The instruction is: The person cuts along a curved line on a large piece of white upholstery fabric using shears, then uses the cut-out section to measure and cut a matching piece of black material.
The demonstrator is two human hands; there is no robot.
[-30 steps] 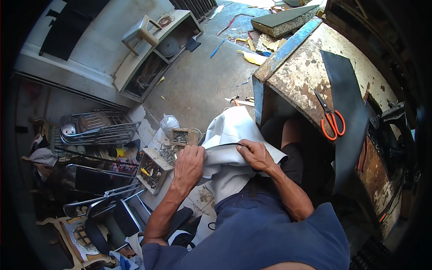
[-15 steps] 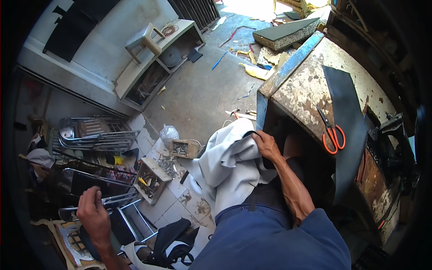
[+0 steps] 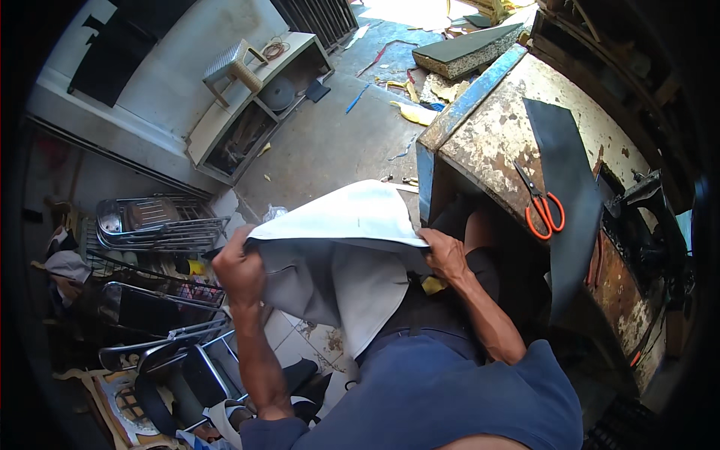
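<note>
A large sheet of white material with a grey underside [image 3: 337,217] is stretched above my lap. It looks like upholstery vinyl or cloth. My left hand [image 3: 241,268] is closed on its left edge, and my right hand [image 3: 445,256] grips the right end of that edge. Between the two hands the edge runs nearly straight, with a dark strip along it. The white face slopes away on the far side; the grey side hangs in folds toward me. Both hands' fingertips are partly hidden by the material.
On the right, a worn workbench [image 3: 495,127] carries orange-handled scissors [image 3: 545,214], a dark grey sheet [image 3: 566,180] and a sewing machine [image 3: 645,202]. Folded metal chairs [image 3: 161,217] lie at left. A small stool [image 3: 234,69] stands on a low white cabinet [image 3: 306,46]. Foam scraps litter the floor ahead.
My left hand has come in from the lower left and taken hold of the white sheet. The sheet, bunched in my right hand before, is now spread between both hands.
</note>
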